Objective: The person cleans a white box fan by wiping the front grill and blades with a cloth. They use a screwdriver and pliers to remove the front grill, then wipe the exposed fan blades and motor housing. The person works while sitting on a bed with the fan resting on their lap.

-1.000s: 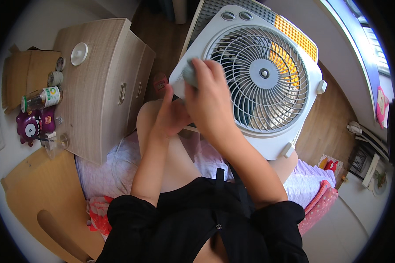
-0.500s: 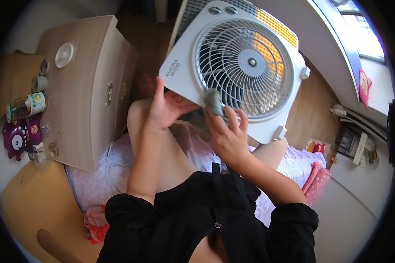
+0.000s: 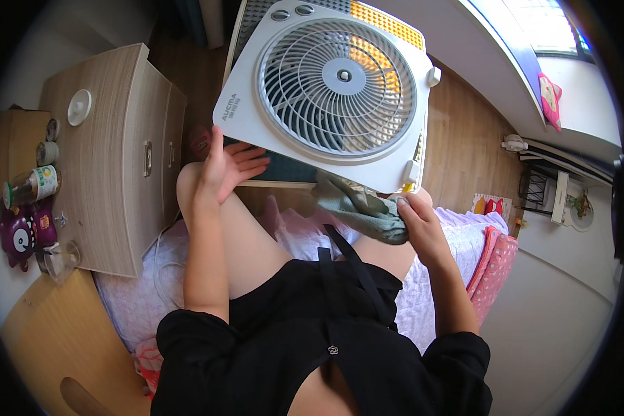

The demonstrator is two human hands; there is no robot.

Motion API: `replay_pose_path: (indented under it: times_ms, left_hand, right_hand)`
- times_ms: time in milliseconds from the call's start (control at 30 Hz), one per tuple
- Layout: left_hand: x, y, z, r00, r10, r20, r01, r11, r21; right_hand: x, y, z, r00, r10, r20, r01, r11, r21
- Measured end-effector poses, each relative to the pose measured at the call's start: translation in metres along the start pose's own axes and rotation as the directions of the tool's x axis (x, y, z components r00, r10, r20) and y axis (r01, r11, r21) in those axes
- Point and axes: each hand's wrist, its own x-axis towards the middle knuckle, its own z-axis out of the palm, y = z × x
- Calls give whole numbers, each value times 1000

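A white box fan [image 3: 232, 132] with a round grille fills the upper middle, its two knobs at the far left corner. My left hand [image 3: 230, 170] is at its near left corner, thumb against the edge, fingers stretched out and spread below the rim. My right hand [image 3: 426, 225] is closed on one end of a grey-green cloth [image 3: 378, 222], just under the fan's near right corner. The cloth hangs loosely leftward beneath the fan's near edge; whether it touches the fan I cannot tell.
Behind and under the fan is a grey and yellow studded board [image 3: 388, 26]. A wooden drawer cabinet [image 3: 104, 159] stands left, with a jar [image 3: 35, 186] and purple figure [image 3: 28, 232] beyond. I sit on a pale lilac cover [image 3: 426, 298]; pink fabric [image 3: 494, 267] lies right.
My right hand has moved right and nearer me with the cloth, off the grille, and the cloth now hangs unfolded. The view has shifted; my left hand stays at the fan's corner.
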Motion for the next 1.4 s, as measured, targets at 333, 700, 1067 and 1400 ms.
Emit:
replay_pose_path:
  times_ms: [333, 700, 1067, 1400]
  left_hand:
    - [-90, -124, 79, 877, 133, 462, -272, 929, 249]
    - [-62, -86, 93, 955, 201, 218, -225, 970, 93]
    - [7, -84, 80, 969, 24, 247, 20, 984, -174]
    - [9, -92, 74, 965, 24, 261, 22, 985, -171]
  right_hand:
    - [-33, 12, 22, 917, 15, 400, -151, 938, 311]
    - [-22, 6, -20, 895, -420, -148, 410, 907, -93]
    - [73, -62, -48, 852, -411, 324, 410, 140, -901]
    - [37, -40, 44, 733, -81, 675, 477, 768, -426]
